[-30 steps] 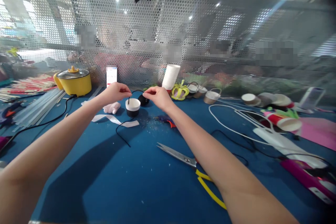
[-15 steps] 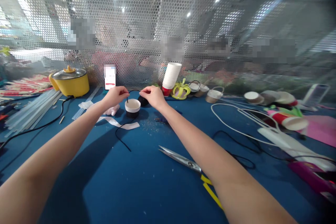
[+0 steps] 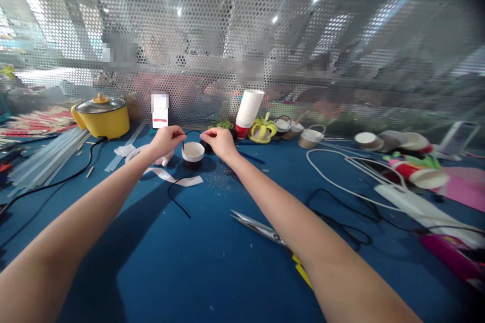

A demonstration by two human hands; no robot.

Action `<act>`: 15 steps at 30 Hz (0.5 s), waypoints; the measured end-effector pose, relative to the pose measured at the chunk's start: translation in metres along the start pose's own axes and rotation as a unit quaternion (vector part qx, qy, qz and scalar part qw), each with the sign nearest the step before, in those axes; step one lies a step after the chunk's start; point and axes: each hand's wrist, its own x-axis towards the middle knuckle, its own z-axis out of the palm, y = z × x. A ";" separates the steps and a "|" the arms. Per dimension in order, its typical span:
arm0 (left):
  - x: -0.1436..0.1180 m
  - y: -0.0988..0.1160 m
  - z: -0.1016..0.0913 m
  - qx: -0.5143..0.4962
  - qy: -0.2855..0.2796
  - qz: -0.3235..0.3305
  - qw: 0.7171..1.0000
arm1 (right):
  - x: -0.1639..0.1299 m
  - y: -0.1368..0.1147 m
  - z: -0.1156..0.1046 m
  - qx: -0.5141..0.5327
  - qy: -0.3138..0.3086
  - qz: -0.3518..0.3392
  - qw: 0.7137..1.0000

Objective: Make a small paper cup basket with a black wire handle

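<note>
There, at the far side of the blue counter, both hands pinched a thin black cord arched over a small cup: left hand and right hand, fingers closed on it. The cord looked limp and light, best gripped near its ends.

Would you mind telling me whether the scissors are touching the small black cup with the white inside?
Apart. The head view shows the scissors lying well nearer than the small black cup, with bare blue tabletop between.
</note>
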 end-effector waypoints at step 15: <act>0.001 -0.006 0.003 0.024 -0.008 -0.018 1.000 | -0.002 0.014 0.016 0.077 0.024 0.016 0.997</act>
